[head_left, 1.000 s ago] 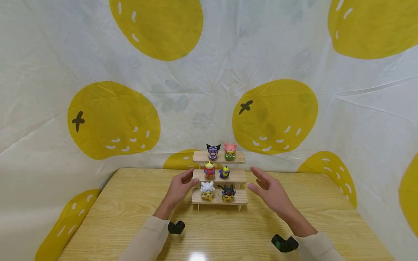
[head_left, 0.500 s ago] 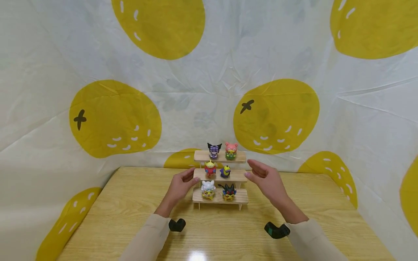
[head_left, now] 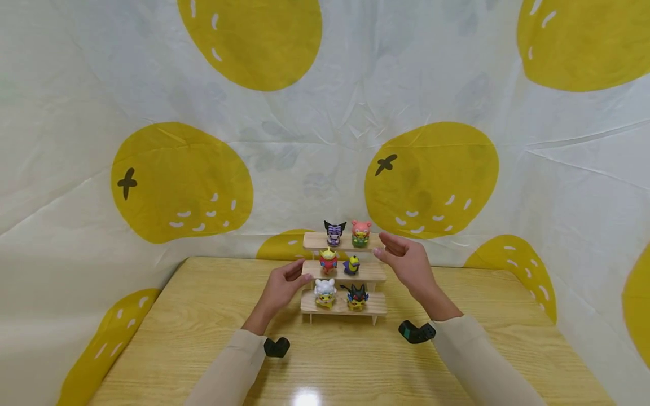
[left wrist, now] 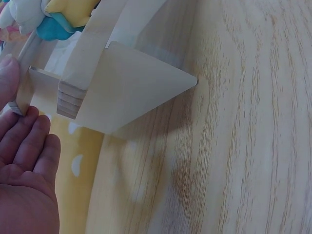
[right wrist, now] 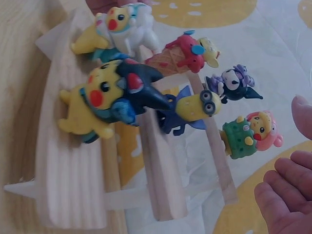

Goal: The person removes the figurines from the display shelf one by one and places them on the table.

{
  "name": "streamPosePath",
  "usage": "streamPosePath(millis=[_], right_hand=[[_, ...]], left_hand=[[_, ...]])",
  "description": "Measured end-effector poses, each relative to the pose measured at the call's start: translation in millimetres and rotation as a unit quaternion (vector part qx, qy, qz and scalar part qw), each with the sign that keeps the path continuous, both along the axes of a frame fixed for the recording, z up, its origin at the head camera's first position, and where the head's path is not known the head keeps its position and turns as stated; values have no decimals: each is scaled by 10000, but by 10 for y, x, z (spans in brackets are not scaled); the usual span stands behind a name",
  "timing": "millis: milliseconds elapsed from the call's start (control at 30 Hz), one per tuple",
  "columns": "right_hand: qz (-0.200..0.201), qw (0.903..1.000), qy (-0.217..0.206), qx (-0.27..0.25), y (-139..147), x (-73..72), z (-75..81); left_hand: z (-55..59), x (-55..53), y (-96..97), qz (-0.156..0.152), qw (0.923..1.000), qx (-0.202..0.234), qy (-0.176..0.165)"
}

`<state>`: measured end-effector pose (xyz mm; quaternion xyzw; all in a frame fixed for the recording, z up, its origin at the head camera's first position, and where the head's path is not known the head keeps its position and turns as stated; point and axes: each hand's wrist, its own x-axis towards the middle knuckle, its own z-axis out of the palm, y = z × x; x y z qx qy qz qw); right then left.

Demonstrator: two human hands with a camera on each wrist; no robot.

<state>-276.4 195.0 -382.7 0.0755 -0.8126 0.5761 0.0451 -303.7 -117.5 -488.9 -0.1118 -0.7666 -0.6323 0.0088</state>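
Note:
A three-tier wooden display stand [head_left: 374, 273] carries two small figurines on each tier. My left hand [head_left: 281, 286] is at the left end of the middle tier; in the left wrist view its thumb [left wrist: 7, 78] lies over the board's end, fingers on the other side. My right hand [head_left: 410, 266], fingers extended and nothing in it, is by the right end of the top tier, nearest the pink-hooded figurine [head_left: 360, 234]. Beside that one sits a purple-and-black figurine [head_left: 334, 233]. The middle tier bears a red alien figurine [head_left: 328, 261] and a Minion figurine [right wrist: 197, 105].
On the bottom tier sit a white-hooded figurine [head_left: 325, 293] and a black-hooded figurine [head_left: 357, 297]. The stand is towards the back of a wood-grain table [head_left: 335, 361]. Behind it hangs a pale cloth [head_left: 310, 169] with large yellow fruit prints.
My right hand has moved left and up, from beside the middle tier to the top tier's right end. My left hand stays at the middle tier. The figurines keep their places.

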Motion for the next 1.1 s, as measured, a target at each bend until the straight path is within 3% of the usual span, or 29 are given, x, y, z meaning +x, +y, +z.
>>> streamPosePath(millis=[300,1100], right_hand=[[-168,9992,-306,-193,-74,-195,39],[-426,9974,-344,-461,-333,-561,59]], left_hand=[[-15,-10,0,-36,10000,71,16],[-15,-30,-9,-82,9999,74,-7]])
